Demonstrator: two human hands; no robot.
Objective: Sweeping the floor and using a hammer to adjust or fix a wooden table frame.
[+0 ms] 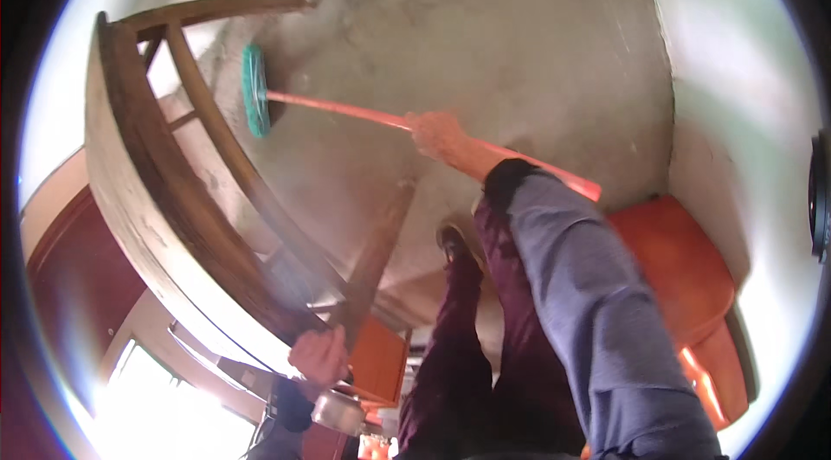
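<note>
My right hand grips the orange handle of a broom, about midway along it. The broom's green brush head rests on the grey concrete floor, under the wooden table. My left hand is closed on the lower edge of that wooden table, which is tipped up on its side at the left. The grey sleeve of my right arm runs down to the lower edge. My legs in dark maroon trousers stand below the broom handle.
An orange plastic chair or stool stands at the right against a pale wall. An orange box and a metal pot sit near my left hand. Bright window light fills the lower left.
</note>
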